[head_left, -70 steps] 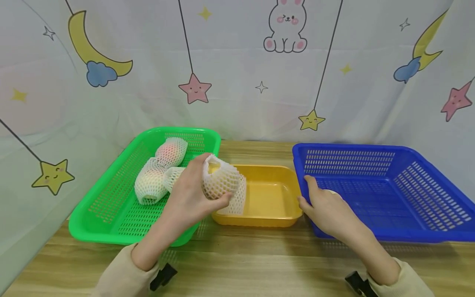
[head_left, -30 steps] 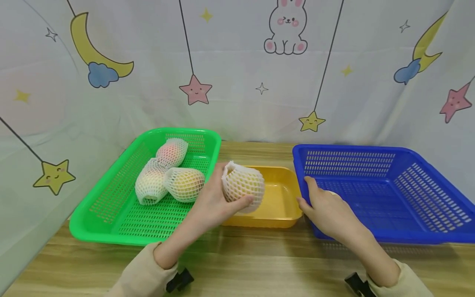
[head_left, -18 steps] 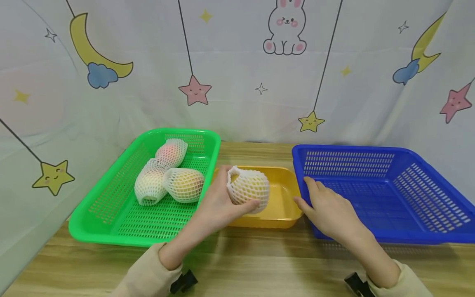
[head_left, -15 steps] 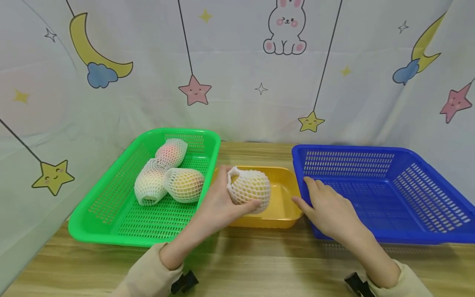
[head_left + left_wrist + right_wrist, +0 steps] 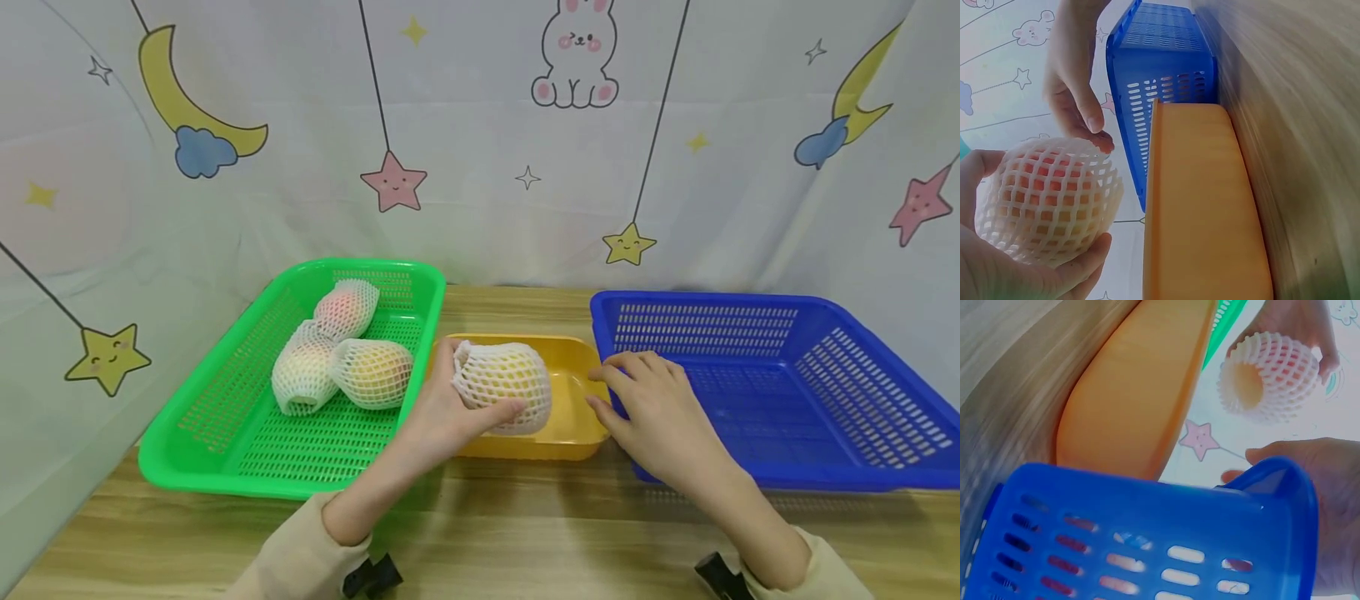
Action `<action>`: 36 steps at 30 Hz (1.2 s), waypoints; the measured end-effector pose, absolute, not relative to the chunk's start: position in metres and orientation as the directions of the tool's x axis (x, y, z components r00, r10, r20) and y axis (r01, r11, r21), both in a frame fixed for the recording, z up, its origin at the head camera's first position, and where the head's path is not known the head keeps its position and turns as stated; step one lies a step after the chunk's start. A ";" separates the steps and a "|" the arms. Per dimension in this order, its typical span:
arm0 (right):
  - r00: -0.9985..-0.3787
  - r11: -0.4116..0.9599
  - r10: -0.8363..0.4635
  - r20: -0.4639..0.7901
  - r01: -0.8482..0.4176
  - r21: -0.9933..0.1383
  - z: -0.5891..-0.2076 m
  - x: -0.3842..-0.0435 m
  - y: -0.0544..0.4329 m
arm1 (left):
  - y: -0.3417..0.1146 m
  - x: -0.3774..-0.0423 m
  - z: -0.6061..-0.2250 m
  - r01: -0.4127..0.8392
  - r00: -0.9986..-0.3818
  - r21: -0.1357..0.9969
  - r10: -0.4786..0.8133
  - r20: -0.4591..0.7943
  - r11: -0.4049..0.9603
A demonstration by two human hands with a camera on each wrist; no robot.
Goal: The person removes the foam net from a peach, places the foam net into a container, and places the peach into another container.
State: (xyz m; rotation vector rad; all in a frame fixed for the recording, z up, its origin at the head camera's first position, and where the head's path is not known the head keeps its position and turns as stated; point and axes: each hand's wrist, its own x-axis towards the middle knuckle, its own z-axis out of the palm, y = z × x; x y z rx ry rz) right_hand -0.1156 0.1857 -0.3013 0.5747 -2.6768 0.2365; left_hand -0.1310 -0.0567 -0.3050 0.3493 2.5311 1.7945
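My left hand (image 5: pixel 438 421) grips a yellow-red fruit (image 5: pixel 517 379) in a white foam net, thumb in front. It is raised over the yellow tray (image 5: pixel 581 400). The left wrist view shows my fingers (image 5: pixel 1079 272) curled around the netted fruit (image 5: pixel 1047 194); the right wrist view shows an opening at one end of the net (image 5: pixel 1247 387). To the right, my right hand (image 5: pixel 663 417) hovers at the left rim of the blue basket (image 5: pixel 795 417). Its fingers are loosely bent, pointing toward the fruit and apart from it.
Three netted fruits (image 5: pixel 375 375) lie in the green basket (image 5: pixel 225 482) on the left. The yellow tray stands between both baskets on the wooden table (image 5: pixel 525 533). A printed curtain (image 5: pixel 480 225) hangs behind. Reddish colour shows through the blue basket's slots (image 5: pixel 1060 562) in the right wrist view.
My left hand has carried the netted fruit rightward from beside the green basket to over the tray. My right hand has lifted from the blue basket's rim, its fingers shifting left.
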 end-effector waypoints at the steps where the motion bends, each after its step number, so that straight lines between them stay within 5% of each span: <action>1: -0.820 0.889 -0.379 0.429 -0.452 -0.078 -0.301 -0.114 0.185 | -0.056 -0.131 -0.305 0.164 -0.974 0.942 0.199 0.108 0.294; 7: -0.755 0.826 -0.458 0.468 -0.556 -0.089 -0.298 -0.108 0.177 | -0.055 -0.131 -0.305 0.111 -0.964 0.983 0.255 0.070 0.147; 26: -0.856 0.776 -0.325 0.402 -0.484 -0.403 -0.297 -0.103 0.169 | -0.051 -0.130 -0.312 0.082 -0.956 0.996 0.281 0.083 -0.016; 36: -0.810 0.689 -0.325 0.489 -0.557 -0.464 -0.301 -0.106 0.169 | -0.051 -0.130 -0.314 0.084 -0.960 0.996 0.265 0.089 -0.029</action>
